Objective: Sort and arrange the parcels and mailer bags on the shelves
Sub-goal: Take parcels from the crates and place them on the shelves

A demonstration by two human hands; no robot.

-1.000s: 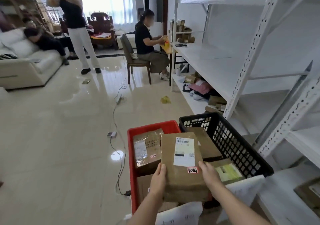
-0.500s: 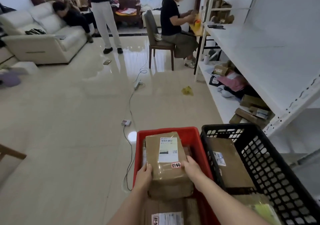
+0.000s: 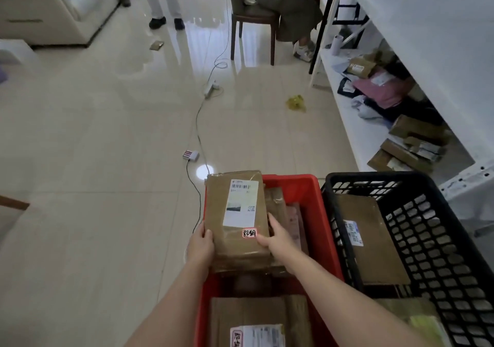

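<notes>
Both hands, left hand (image 3: 201,245) and right hand (image 3: 276,240), gripped the labelled brown parcel (image 3: 236,213) by its near edges over the red crate (image 3: 307,202); its unsupported far end risked tipping.

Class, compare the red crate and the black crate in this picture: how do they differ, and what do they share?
The red crate has solid walls; the black crate has slotted, see-through walls. The red crate stands on the left, the black crate on the right beside the shelf. Over the red crate both hands, left hand and right hand, grip a brown parcel; nothing is held over the black crate. Both hold brown parcels.
</notes>
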